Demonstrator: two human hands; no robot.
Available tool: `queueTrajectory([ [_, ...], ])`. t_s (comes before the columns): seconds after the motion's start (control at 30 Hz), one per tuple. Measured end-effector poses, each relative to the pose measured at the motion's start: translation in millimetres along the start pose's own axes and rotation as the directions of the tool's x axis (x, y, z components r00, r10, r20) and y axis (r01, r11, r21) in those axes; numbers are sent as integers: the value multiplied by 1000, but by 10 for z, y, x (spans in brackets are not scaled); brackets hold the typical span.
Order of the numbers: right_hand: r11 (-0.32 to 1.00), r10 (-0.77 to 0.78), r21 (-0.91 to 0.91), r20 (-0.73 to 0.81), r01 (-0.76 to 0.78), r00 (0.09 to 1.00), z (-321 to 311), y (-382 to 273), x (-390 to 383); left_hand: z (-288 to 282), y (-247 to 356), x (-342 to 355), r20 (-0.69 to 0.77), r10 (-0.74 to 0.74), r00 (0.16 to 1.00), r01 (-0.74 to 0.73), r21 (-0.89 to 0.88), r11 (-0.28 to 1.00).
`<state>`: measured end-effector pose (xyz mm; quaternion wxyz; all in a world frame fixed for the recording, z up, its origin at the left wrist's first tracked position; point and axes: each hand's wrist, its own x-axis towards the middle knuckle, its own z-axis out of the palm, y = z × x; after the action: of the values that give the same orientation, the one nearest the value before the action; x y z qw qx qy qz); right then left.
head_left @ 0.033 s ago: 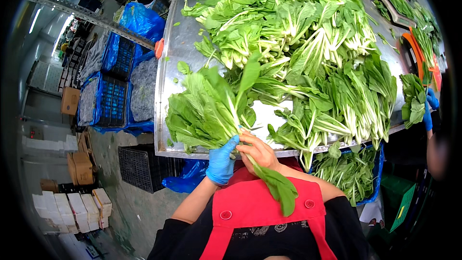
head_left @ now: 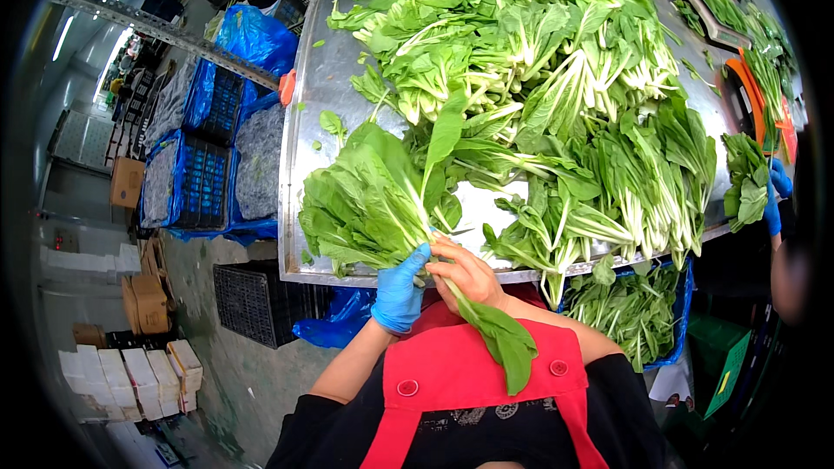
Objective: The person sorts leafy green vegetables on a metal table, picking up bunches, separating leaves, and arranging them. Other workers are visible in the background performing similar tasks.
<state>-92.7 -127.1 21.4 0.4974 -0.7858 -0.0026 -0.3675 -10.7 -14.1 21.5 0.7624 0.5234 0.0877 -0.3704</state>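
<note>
Just over the near edge of the metal table, my left hand, in a blue glove, is closed round the stems of a bunch of leafy greens. The bunch's leaves fan out to the far left over the tabletop. Touching the left hand, my bare right hand grips a single leafy stalk, whose leaf hangs down over my red apron. A large heap of the same greens covers the table beyond and to the right.
Below the table edge at right stands a blue-lined crate of greens. A black crate is on the floor at left, near blue-lined crates. A co-worker's blue-gloved hand is at far right, near an orange item.
The bunch's leaves have shifted slightly and the hanging leaf sits a touch lower. Both hands keep their place and their grip.
</note>
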Motion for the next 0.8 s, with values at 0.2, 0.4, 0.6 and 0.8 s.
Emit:
queueTrajectory([
  [0.2, 622, 581, 641, 7, -450, 814, 131, 65, -102, -131, -34, -6, 18, 16, 1000, -19, 154, 988],
  [0.4, 431, 715, 654, 173, -622, 677, 124, 113, -5, 113, 108, -184, 28, 103, 994, -107, 236, 966],
  [0.6, 387, 705, 698, 197, -602, 681, 132, 121, 18, -29, 53, -87, 12, 184, 983, -182, 248, 952],
  [0.8, 749, 421, 434, 272, -501, 865, 45, 53, 144, -110, 95, -55, 44, 139, 989, -146, 268, 952],
])
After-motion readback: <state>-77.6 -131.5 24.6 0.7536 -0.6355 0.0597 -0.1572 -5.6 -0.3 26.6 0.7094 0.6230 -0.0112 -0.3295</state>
